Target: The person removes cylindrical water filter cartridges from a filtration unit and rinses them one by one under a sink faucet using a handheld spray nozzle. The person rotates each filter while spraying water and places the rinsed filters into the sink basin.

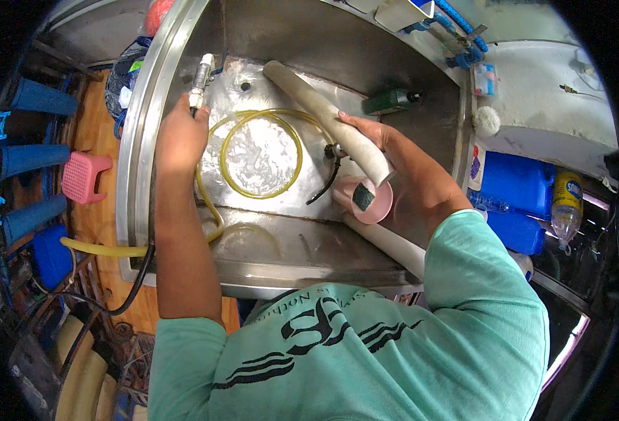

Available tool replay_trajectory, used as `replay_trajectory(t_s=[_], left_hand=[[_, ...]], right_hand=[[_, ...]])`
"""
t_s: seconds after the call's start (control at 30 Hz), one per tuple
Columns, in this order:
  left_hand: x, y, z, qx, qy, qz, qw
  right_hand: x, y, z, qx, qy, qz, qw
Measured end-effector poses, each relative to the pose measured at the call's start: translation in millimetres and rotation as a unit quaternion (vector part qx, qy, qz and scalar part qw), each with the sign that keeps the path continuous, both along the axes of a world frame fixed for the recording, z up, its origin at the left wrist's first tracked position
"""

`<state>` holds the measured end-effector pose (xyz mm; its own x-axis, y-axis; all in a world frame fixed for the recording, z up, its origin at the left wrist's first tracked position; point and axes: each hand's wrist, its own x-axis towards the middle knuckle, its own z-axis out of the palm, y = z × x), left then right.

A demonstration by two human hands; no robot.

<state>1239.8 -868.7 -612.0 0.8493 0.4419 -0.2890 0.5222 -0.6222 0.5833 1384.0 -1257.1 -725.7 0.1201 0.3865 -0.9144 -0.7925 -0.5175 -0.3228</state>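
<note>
My left hand (184, 126) grips a ball valve fitting (200, 84) with a white end and a blue lever. My right hand (365, 129) holds a long pale grey tube (320, 105), its fingertips over the upper side. The tube slants across a stainless steel sink (336, 202). Beneath its lower end lies a tilted pink cup (375, 210) with a dark green scouring pad (362, 197) in it. A clear yellow hose (224, 158) loops over the sink floor. Near the right hand is a metal fitting (336, 151) with a short black hose.
A second pale tube (388, 244) leans in the near right corner. At the right wall lies a green bottle (388, 103). A drain hole (245, 86) shows at the far left. Outside the sink are a pink stool (83, 176), a black hose (136, 292) and blue containers (515, 184).
</note>
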Motion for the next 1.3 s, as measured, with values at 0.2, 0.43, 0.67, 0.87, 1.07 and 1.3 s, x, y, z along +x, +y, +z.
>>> replay_trajectory(t_s=[0.2,0.43,0.67,0.87,1.07,1.3], left_hand=[[1,6,-18,0.026,-0.041,0.013,0.999],[5,4,-18,0.013,-0.026,0.017,0.999],[3,9,-18,0.004,-0.047,-0.001,0.999],[9,7,-20,-0.014,-0.08,-0.032,0.996],[12,21,-44,0.014,-0.083,-0.044,0.995],[16,7,-40,-0.056,-0.109,-0.023,0.992]], right_hand=[[-9,-2,18,-0.007,-0.007,-0.041,0.999],[-46,-72,113,-0.115,-0.146,0.047,0.981],[-55,-81,265,-0.372,-0.372,0.559,0.641],[-66,-94,293,-0.435,-0.328,0.681,0.489],[-64,-55,292,-0.383,-0.437,0.609,0.539],[-47,-103,276,-0.427,-0.394,0.647,0.493]])
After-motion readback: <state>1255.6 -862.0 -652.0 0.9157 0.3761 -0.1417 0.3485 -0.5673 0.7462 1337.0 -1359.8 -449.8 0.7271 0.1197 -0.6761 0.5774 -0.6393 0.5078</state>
